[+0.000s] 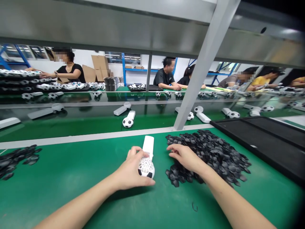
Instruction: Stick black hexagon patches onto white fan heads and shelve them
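Note:
In the middle of the green work surface, my left hand [133, 168] is wrapped around the side of a small white handheld fan [148, 147] with a football-shaped head. The fan lies with its handle pointing away from me. Its round white grille faces up, and black patches show around its lower side. My right hand [183, 156] hovers at the left edge of a large pile of black pentagon-like plastic pieces [214, 152]. Its thumb and fingers are slightly apart, and I see no piece between them.
A second heap of black pieces [19, 159] lies at the left. Black trays [267, 136] stand at the right. Beyond a metal rail, football fans [128, 122] lie on a green conveyor. A slanted grey post [202, 70] rises ahead. Several people sit across the line.

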`<state>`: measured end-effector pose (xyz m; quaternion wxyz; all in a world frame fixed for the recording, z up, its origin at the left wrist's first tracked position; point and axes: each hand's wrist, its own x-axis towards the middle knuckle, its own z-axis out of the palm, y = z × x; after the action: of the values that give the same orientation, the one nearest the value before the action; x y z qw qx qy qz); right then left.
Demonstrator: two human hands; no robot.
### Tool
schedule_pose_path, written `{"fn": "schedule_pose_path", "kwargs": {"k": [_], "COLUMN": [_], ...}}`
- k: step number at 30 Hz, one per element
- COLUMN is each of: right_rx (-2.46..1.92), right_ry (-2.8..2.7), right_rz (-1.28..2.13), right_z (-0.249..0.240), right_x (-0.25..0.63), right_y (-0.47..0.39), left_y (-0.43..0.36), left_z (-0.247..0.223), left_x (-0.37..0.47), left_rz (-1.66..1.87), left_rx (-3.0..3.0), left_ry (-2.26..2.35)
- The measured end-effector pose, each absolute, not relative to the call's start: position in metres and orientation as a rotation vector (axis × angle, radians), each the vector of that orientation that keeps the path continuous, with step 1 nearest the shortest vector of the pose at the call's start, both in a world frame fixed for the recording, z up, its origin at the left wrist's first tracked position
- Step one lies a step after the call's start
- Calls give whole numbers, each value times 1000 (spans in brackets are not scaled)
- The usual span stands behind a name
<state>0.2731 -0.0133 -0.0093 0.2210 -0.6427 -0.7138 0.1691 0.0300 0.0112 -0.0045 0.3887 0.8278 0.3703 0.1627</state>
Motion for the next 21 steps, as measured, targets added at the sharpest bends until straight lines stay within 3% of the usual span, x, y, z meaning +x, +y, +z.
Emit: {"fn": "schedule_pose_path", "kwargs": {"k": [13, 21], "right_rx": [-1180, -1197], "right_ry": [-1941, -1909], "right_rz": [981, 855], "right_z": [-1, -15], "right_x": [227, 211], "right_y": [-38, -33], "left_y": [20, 12], "left_z": [6, 0], "left_x": [18, 29], "left_rz": [254, 389], "left_rx": [2173, 2205], "left_ry": [692, 838]}}
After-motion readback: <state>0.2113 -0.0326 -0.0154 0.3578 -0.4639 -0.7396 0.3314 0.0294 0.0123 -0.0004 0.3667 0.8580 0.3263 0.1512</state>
